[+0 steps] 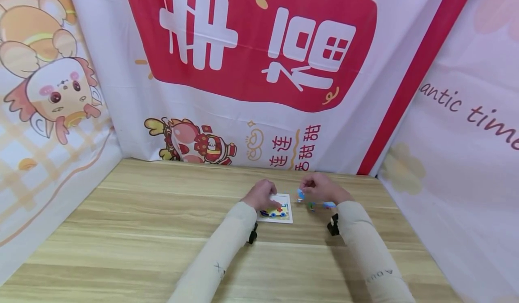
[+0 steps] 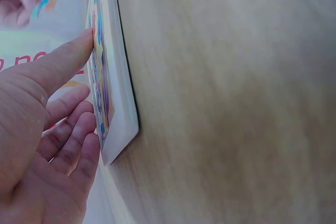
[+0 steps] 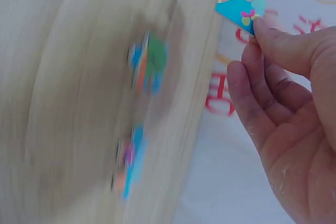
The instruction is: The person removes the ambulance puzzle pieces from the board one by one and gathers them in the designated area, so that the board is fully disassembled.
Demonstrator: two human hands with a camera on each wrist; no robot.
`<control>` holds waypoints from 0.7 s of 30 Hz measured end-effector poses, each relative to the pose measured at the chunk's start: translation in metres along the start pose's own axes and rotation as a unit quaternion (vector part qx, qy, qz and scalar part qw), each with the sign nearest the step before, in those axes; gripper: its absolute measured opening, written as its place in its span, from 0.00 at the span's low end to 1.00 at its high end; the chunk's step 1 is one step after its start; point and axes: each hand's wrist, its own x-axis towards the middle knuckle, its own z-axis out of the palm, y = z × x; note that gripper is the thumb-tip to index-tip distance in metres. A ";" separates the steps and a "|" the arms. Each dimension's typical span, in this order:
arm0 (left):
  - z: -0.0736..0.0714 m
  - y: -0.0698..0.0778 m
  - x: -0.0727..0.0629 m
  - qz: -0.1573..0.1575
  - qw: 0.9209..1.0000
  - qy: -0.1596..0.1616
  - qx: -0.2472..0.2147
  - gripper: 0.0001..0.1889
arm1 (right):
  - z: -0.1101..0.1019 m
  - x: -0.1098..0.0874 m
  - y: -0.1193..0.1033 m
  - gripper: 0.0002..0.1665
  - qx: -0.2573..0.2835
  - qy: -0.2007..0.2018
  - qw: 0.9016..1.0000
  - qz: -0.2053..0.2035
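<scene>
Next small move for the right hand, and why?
Probably carry the puzzle piece left, over the white-framed board: the right hand pinches it off the table, and the left hand has its thumb on the board, likely steadying it.

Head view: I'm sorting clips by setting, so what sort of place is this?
Seemingly an indoor tabletop booth: a wood-grain table, printed cloth hangings on three sides, and a white-framed jigsaw puzzle on the tabletop.
</scene>
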 end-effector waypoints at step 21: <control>-0.003 0.005 -0.004 -0.007 1.000 -0.001 -0.001 0.24 | -0.065 -0.079 0.058 0.07 -0.115 -0.082 0.978 0.152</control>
